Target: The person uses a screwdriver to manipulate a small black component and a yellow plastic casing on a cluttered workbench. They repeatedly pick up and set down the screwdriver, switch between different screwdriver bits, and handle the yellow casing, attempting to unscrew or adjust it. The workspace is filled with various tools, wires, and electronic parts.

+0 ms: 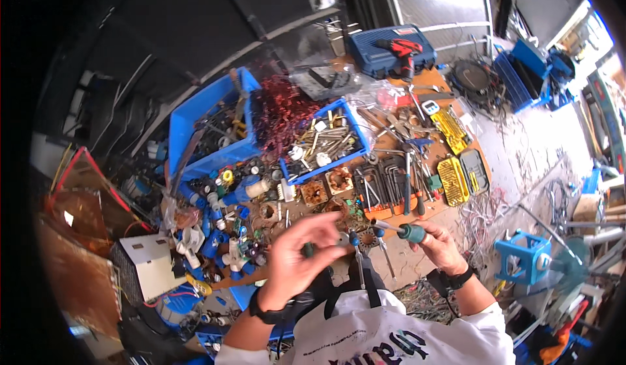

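My right hand (443, 247) is closed around the green handle of a screwdriver (411, 233), whose shaft points left toward the middle. My left hand (297, 257) is raised beside it, thumb and fingers apart and slightly smeared by motion. A small dark green patch shows between its fingers; I cannot tell what it is. Just past its fingertips is a small greyish round piece (342, 239). Between my hands, two slim screwdrivers with blue handles lie near the bench's front edge: one screwdriver (360, 264) nearer my left hand, the other screwdriver (386, 257) nearer my right.
Hex keys (391, 181) and a hammer (407, 185) lie ahead on the bench. Yellow bit cases (451, 181) are to the right. A blue tray (362, 144) holds metal rods and bolts; a blue crate (212, 159) stands left. A red drill (405, 55) rests on a blue case (365, 52).
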Tool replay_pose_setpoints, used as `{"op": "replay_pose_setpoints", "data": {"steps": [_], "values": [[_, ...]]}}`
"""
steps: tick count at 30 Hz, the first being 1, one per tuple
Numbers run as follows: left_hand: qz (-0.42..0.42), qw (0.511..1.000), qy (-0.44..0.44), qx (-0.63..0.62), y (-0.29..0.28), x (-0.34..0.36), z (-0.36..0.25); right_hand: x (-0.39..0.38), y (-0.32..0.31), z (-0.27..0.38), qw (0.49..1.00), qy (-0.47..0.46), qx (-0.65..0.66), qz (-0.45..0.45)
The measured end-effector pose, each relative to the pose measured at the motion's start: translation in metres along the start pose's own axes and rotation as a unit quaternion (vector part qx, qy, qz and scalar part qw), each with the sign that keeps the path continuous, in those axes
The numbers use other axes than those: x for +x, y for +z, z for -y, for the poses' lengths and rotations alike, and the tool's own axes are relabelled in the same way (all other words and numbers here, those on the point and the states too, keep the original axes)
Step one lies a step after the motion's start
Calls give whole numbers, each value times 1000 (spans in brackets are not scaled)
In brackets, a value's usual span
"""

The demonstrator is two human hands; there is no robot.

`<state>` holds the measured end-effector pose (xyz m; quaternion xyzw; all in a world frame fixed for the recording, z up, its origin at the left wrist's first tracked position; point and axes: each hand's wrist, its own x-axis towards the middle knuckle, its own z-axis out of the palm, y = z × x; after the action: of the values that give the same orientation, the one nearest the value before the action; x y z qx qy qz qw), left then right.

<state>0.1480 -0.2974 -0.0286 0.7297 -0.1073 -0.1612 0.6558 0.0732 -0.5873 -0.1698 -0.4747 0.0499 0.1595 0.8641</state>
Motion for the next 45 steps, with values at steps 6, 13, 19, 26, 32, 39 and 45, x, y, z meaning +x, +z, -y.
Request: {"op": "replay_pose_setpoints", "data": {"steps": [6, 13, 19, 26, 32, 39, 45], "values": [[-26, 984, 160, 67, 6, -22, -45, -19, 47, 11, 997, 6, -50, 58], [-35, 974, 209, 77, -25, -59, -65, -24, 102, 27, 985, -6, -153, 84], [-52, 967, 246, 28, -74, -94, -45, -29, 155, 36, 956, -9, -287, 58], [-100, 991, 63, -61, -163, -149, 44, -27, 236, 6, 926, 102, -361, 35], [-49, 990, -87, -100, -229, -195, 124, -13, 303, -58, 936, 169, -310, 6], [-21, 958, -156, -240, -270, -222, 181, -7, 357, -113, 940, 156, -294, -82], [45, 959, -161, -231, -291, -225, 186, -19, 376, -142, 961, 110, -214, -139]]}}
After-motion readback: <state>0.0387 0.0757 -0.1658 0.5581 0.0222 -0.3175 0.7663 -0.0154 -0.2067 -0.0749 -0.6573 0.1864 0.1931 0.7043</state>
